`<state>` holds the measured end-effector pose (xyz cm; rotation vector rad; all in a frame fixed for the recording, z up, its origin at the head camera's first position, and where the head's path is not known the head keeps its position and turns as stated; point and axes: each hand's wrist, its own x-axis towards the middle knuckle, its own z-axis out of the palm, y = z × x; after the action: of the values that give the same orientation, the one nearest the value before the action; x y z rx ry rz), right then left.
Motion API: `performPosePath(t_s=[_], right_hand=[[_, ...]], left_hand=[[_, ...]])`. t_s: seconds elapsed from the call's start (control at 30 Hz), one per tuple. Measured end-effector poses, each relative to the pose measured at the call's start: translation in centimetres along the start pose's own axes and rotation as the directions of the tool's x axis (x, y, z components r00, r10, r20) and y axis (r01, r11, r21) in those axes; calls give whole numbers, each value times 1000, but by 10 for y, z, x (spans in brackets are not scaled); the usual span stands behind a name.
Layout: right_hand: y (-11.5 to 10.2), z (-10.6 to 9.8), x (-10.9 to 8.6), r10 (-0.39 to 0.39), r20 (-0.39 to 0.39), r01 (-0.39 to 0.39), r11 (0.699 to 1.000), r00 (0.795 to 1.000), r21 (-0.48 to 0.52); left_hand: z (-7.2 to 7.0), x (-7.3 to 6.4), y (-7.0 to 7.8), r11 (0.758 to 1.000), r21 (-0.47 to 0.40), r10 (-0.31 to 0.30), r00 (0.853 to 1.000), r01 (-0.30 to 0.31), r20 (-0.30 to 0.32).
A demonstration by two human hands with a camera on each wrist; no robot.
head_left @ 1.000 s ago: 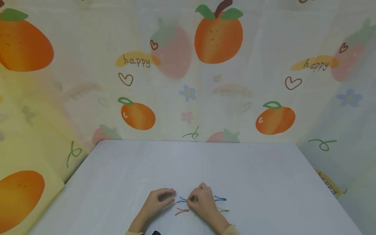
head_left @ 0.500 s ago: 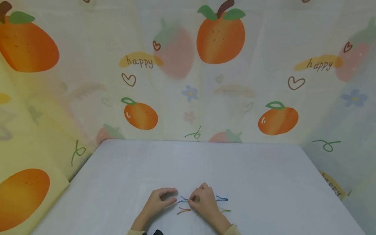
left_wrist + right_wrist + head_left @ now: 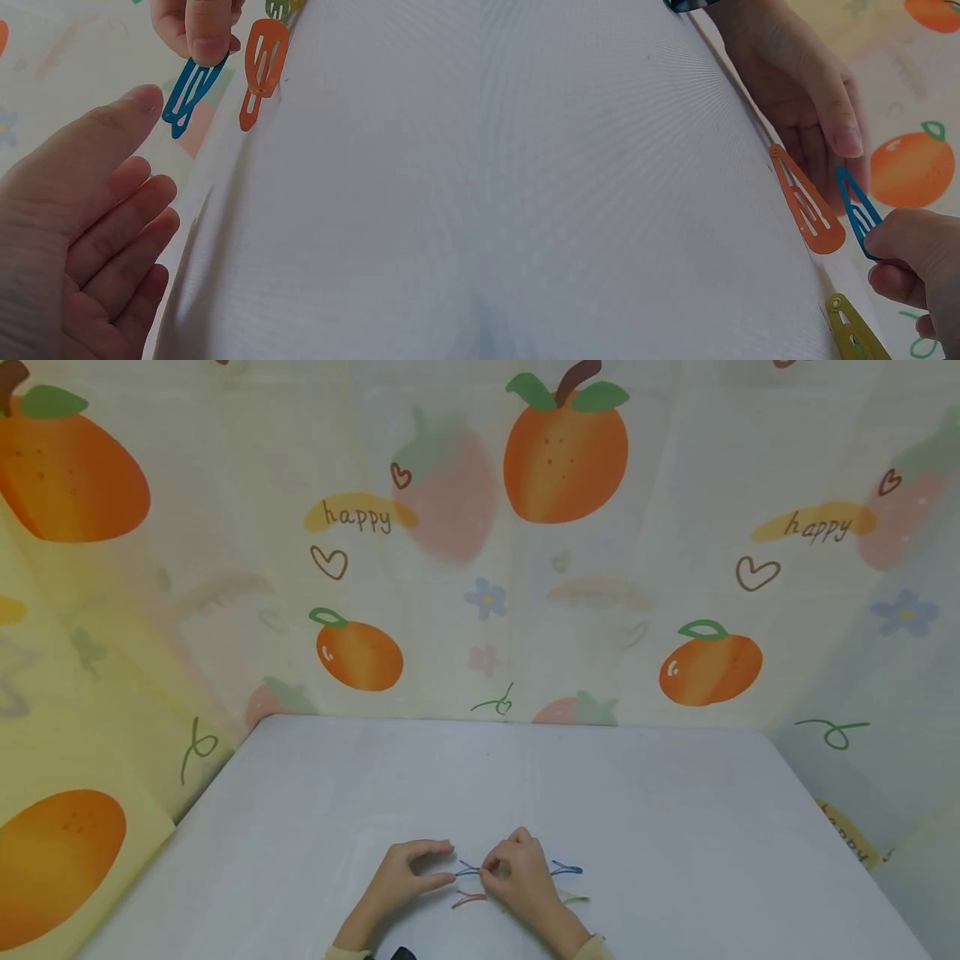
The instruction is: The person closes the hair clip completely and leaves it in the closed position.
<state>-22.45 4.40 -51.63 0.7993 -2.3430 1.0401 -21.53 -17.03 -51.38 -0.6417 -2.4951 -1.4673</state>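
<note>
In the head view my right hand (image 3: 519, 875) pinches a blue snap hair clip (image 3: 469, 869) between thumb and forefinger, its narrow, spread end pointing left. My left hand (image 3: 407, 871) has its fingers extended, the thumb tip right at that end; in the left wrist view the thumb (image 3: 139, 105) lies close beside the blue clip (image 3: 175, 112). An orange hair clip (image 3: 470, 899) lies just in front on the table. Partly behind the right hand is a yellow-green clip (image 3: 576, 898), and a second blue clip (image 3: 570, 869) lies right of that hand.
The white table (image 3: 637, 802) reaches back to a fruit-printed cloth (image 3: 450, 635), which also hangs at both sides. A small black object (image 3: 403, 953) shows at the bottom edge near the left wrist. The right wrist view shows a yellow clip (image 3: 841, 309) beyond the orange one.
The left thumb has moved slightly right, up to the blue hair clip's narrow end. The right hand keeps its pinch on the clip. The head view has shifted a little.
</note>
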Motion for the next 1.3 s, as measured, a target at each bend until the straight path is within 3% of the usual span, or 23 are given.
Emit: performPosePath(t_s=[0.13, 0.37, 0.6, 0.87, 1.1, 1.3], right_hand=[[0, 0, 0, -5, -8, 5, 1000, 1000, 19], [-2, 0, 0, -13, -7, 13, 999, 1000, 33], [-4, 1, -1, -9, 31, 5, 992, 999, 126], [-4, -1, -1, -36, 19, 32, 988, 999, 150], [-1, 2, 1, -91, 4, 89, 981, 996, 173], [-1, 2, 1, -133, -9, 132, 973, 991, 187]], left_hand=[[0, 1, -1, 1000, 18, 17, 1000, -17, 2], [0, -1, -2, 1000, -2, -11, 1000, 11, 18], [-1, -2, -2, 1000, -3, 0, 1000, 0, 19], [-10, 1, 36, 999, 2, 42, 998, -43, 37], [-9, 2, 37, 997, 38, 73, 997, -73, 21], [-7, 3, 37, 986, 48, 158, 987, -159, 19]])
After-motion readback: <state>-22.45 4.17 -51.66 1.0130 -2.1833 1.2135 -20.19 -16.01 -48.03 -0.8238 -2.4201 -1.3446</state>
